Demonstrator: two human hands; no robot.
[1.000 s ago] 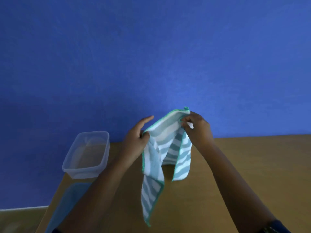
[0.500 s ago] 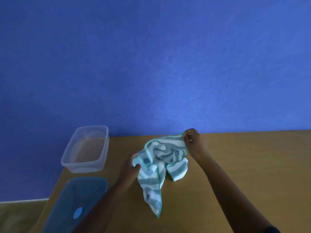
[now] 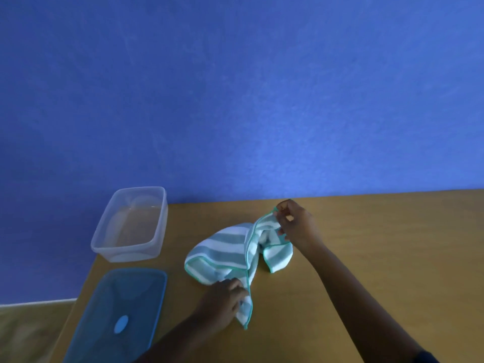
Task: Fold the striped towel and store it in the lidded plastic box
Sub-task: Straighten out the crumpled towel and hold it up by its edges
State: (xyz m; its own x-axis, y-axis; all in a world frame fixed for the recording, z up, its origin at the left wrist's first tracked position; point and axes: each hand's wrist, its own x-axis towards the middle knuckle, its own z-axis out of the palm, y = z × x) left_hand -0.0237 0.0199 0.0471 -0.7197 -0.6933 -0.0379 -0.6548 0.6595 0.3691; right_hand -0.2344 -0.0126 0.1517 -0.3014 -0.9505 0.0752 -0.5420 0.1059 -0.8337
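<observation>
Striped towel (image 3: 222,247), one, crumpled on my table (image 3: 366,244); my left hand (image 3: 222,302) and right hand (image 3: 296,224) each pinch an edge. One clear box (image 3: 131,251), one blue lid (image 3: 125,297).

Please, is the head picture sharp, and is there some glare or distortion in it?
Head view: soft overall, the striped towel and both hands slightly blurred; wide-angle lens tilts the table edge; a pale glow on the blue wall; no hard glare on the clear box.

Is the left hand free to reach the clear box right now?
Probably not yet: the left hand grips the striped towel. The path to the clear box looks open, with only the blue lid alongside.
</observation>
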